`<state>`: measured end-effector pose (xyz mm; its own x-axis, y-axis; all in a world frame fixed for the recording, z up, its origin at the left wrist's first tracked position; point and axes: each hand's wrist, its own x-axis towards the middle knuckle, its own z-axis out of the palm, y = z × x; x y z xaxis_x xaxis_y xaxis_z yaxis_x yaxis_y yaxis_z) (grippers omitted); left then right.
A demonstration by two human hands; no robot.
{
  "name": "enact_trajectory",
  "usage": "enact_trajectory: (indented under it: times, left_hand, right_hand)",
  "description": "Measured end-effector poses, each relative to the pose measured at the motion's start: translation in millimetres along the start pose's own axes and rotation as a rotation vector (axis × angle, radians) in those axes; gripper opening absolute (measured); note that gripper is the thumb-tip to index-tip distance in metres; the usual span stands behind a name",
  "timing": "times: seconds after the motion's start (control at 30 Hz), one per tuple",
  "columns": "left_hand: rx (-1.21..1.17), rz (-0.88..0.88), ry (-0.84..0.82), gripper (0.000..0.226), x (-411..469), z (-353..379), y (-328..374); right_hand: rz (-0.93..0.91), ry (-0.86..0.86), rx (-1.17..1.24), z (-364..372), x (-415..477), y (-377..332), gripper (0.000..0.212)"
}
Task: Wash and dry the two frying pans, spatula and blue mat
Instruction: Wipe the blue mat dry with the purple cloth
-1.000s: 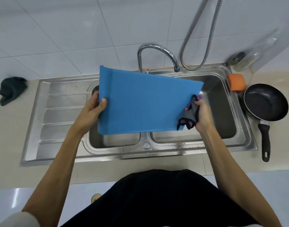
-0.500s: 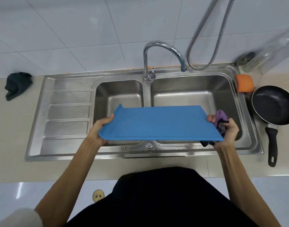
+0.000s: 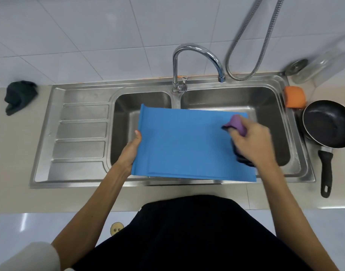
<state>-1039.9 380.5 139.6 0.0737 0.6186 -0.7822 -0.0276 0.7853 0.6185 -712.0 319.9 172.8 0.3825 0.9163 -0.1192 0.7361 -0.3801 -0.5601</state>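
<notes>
Since half a second ago the right hand [image 3: 249,137] has left the right edge of the blue mat [image 3: 183,147] and now lies on its upper face, fingers curled round a purple cloth [image 3: 236,125] pressed to the mat; the hand is blurred. The mat, then nearly edge-on, now shows its broad face, held over both basins of the steel sink [image 3: 79,178] and hiding most of their floors. The left hand [image 3: 131,148] grips the mat's left edge, thumb on top.

Behind the mat the faucet [image 3: 195,55] arches over the divider, with a metal hose [image 3: 251,51] looping beside it. On the desk [image 3: 21,153] to the right a black frying pan [image 3: 327,124] sits, handle toward the person, just beside an orange sponge [image 3: 294,96]. A dark cloth [image 3: 19,95] lies crumpled at far left, well apart from the sink.
</notes>
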Motion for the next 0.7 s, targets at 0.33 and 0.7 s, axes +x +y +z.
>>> enact_trajectory:
  times: [0.33,0.7]
  left_hand:
    - [0.05,0.277,-0.126,0.053,-26.7,20.0,21.8]
    - [0.204,0.417,-0.161,0.045,-37.7,35.1,36.6]
  right_hand:
    - [-0.651,-0.048,-0.219,67.5,6.0,-108.1,0.08]
    - [-0.582,0.185,0.137,80.3,53.0,-156.7,0.065]
